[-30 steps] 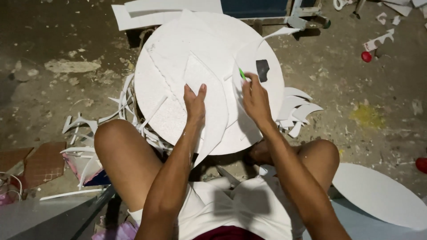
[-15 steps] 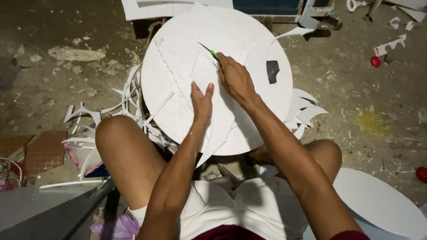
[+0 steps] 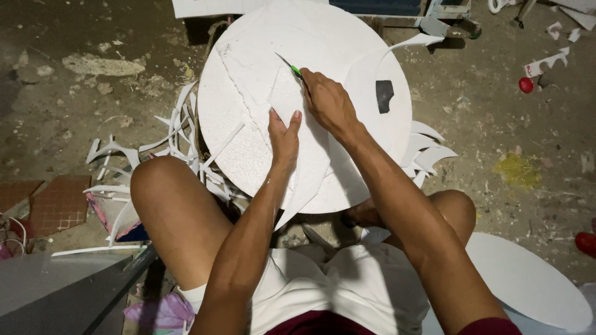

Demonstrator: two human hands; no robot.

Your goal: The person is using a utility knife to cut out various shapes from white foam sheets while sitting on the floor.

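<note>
A large round white foam board [image 3: 248, 149] lies on the floor between my knees, with thinner white sheet pieces [image 3: 310, 167] laid on top. My left hand [image 3: 284, 138] presses flat on the sheet, fingers together. Just above it, my right hand [image 3: 329, 102] grips a green-handled utility knife [image 3: 290, 67], its blade touching the sheet near the board's upper middle. A dark rectangular patch [image 3: 384, 94] sits on the board's right side.
Curved white foam offcuts [image 3: 155, 142] litter the dirty floor on the left, and more offcuts [image 3: 428, 155] lie right of the board. Another white oval board [image 3: 528, 279] lies at lower right. Red round objects [image 3: 526, 85] and a grey panel [image 3: 56, 291] are nearby.
My right hand with the knife has moved from the board's right side up and left across the sheet. My left hand stays pressed on the sheet.
</note>
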